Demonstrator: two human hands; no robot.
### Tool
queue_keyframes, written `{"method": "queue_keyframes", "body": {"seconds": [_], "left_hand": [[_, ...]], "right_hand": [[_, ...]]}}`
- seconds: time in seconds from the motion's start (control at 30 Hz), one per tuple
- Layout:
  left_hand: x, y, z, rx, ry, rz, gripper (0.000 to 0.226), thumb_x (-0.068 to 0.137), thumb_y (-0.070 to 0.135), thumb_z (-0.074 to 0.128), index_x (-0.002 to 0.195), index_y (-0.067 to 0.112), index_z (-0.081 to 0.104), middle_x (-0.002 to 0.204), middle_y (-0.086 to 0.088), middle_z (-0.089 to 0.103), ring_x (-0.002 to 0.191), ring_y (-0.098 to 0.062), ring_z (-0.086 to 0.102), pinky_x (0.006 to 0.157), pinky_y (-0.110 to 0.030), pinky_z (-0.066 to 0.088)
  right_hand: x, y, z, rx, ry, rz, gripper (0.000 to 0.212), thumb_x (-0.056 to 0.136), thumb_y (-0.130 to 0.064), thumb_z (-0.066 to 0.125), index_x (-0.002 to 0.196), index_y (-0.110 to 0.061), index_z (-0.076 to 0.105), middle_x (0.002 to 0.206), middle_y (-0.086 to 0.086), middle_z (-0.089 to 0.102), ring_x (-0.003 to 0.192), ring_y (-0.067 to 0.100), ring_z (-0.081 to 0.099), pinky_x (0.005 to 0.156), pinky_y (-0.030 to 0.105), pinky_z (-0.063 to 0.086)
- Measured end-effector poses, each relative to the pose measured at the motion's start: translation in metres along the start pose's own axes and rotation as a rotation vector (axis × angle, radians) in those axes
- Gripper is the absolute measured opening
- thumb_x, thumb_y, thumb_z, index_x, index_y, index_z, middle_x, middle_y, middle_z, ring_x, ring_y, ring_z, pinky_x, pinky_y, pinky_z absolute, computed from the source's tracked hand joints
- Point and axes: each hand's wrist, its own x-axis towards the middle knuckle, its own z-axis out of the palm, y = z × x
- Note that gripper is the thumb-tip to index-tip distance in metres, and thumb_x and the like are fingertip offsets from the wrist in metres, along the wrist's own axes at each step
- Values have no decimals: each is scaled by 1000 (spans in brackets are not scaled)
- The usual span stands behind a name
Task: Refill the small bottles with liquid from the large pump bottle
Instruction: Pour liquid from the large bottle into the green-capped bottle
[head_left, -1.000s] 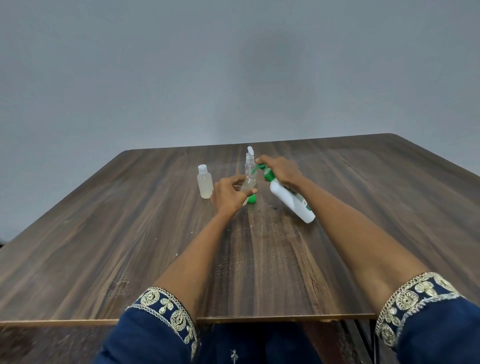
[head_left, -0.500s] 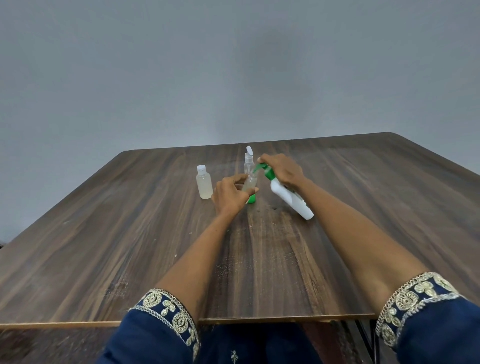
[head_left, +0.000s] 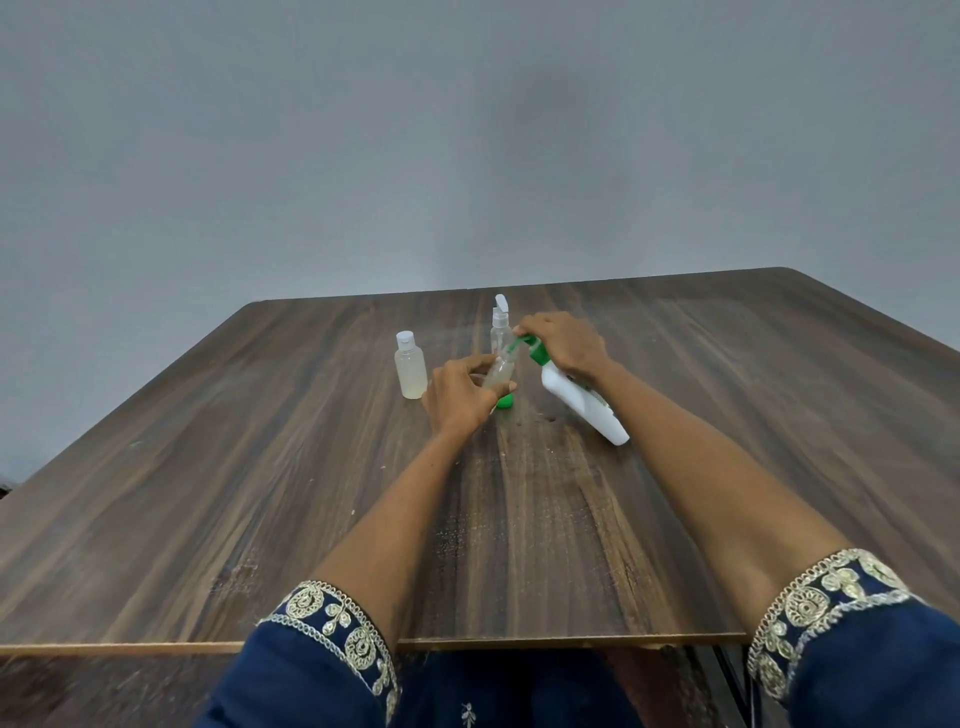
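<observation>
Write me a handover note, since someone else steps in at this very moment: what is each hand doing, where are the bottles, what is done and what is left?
Left hand grips a small clear bottle, tilted, mouth up at the pump spout.
Right hand holds the green pump head of the large white pump bottle, which leans toward the small one, base on the table.
A green cap lies on the table under the held bottle.
Capped small bottle stands left, holding cloudy liquid. Clear spray bottle stands behind.
Done: apparently the capped bottle. In progress: the held one; its level is hard to read. Left: finish, recap it; the spray bottle perhaps.
</observation>
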Motion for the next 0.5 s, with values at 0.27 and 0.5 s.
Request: {"method": "queue_keyframes", "body": {"seconds": [0.27, 0.5], "left_hand": [[1, -4, 1, -23, 5, 15, 48, 68, 36, 80, 112, 21, 67, 101, 1, 72, 88, -9, 65, 76, -30, 53], [3, -3, 1, -22, 5, 18, 50, 69, 37, 80, 113, 21, 67, 102, 0, 72, 89, -10, 66, 77, -31, 53]], "right_hand": [[3, 2, 3, -83, 4, -19, 75, 70, -69, 20, 94, -15, 67, 94, 2, 66, 89, 23, 57, 68, 34, 33], [9, 8, 7, -54, 96, 19, 46, 87, -59, 40, 73, -16, 50, 73, -5, 52, 72, 16, 48, 60, 29, 28]]}}
